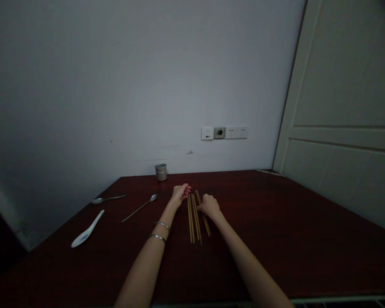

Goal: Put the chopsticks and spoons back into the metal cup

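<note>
Several wooden chopsticks (194,218) lie lengthwise on the dark red table, grouped side by side in front of me. My right hand (209,206) is closed on the rightmost pair of chopsticks (207,225), thumb and fingers near their middle; that pair slants a little away from the others. Just left of the chopsticks' far ends is my left hand (181,192), its fingers curled in, with nothing visible in them. Two silver bangles (158,237) circle the left forearm.
To the left are a long-handled metal spoon (140,208), another metal spoon (109,199) and a white ceramic spoon (88,229). A metal cup (161,172) stands by the wall at the back. Sockets (236,132) are on the wall; a pale door (343,128) borders the right.
</note>
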`<state>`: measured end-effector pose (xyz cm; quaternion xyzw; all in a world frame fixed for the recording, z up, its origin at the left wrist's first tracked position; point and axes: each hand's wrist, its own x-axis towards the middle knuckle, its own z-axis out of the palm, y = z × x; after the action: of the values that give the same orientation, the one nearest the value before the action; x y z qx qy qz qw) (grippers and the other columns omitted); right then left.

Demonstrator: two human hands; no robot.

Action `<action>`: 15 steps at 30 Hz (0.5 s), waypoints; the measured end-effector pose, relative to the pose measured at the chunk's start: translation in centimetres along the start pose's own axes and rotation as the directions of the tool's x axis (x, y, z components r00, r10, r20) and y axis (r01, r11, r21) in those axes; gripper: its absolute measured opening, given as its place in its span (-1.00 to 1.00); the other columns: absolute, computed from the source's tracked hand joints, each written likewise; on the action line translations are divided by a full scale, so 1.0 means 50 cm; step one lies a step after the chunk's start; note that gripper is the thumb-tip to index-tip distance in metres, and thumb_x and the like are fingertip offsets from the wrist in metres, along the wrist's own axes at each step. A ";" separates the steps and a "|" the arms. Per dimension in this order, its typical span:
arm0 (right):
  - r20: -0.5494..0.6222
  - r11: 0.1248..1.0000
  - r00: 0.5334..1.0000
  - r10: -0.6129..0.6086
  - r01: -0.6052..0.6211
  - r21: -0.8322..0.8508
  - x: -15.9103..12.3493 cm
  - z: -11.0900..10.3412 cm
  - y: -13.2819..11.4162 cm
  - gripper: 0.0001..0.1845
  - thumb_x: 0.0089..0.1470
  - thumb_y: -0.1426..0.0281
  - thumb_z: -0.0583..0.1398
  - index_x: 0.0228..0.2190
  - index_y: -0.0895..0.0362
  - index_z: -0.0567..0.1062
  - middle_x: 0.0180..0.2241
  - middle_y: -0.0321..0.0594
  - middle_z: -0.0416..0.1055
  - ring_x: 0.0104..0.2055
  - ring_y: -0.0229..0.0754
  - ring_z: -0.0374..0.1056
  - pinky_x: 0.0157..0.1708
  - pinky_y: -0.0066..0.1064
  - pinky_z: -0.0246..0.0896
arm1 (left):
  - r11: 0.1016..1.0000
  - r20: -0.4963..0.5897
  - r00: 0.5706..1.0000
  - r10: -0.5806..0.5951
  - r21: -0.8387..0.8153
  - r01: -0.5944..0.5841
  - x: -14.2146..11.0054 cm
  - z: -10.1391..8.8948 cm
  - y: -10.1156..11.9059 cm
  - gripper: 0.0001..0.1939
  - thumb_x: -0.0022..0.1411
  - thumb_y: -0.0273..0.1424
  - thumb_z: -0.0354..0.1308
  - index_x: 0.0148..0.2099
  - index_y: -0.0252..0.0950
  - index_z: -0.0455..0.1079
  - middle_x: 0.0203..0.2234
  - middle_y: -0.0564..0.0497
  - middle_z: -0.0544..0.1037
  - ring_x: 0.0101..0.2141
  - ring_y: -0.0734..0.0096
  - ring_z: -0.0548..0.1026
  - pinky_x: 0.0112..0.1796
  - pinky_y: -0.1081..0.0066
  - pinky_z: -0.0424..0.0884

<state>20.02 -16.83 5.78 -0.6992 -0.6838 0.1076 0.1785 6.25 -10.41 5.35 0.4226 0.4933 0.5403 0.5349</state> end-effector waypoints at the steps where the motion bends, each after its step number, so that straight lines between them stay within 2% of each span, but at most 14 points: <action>1: 0.004 1.000 1.000 -0.006 0.006 -0.006 -0.003 0.000 -0.002 -0.58 -0.29 0.33 0.26 -0.28 0.22 0.44 -0.23 0.08 0.42 -0.19 0.05 0.38 -0.33 -0.32 0.27 | 1.000 -0.004 1.000 -0.002 0.000 0.002 -0.001 -0.001 0.001 -0.78 0.09 -0.41 0.04 -0.51 -0.44 0.38 -0.75 0.07 0.33 -0.75 0.68 0.21 -0.67 0.60 0.09; 15: 0.043 0.999 0.998 -0.035 0.034 0.019 -0.016 -0.001 0.009 -0.65 -0.28 0.42 0.24 -0.32 0.23 0.44 -0.28 0.05 0.44 -0.24 0.01 0.40 -0.41 -0.39 0.29 | 0.998 0.001 0.999 -0.042 0.036 0.042 0.002 -0.012 -0.012 -0.78 0.10 -0.45 -0.01 -0.51 -0.44 0.35 -0.75 0.09 0.31 -0.74 0.69 0.21 -0.66 0.61 0.10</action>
<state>20.41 -17.65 5.59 -0.6831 -0.6985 0.1258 0.1719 5.75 -10.40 4.68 0.4222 0.5113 0.5194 0.5389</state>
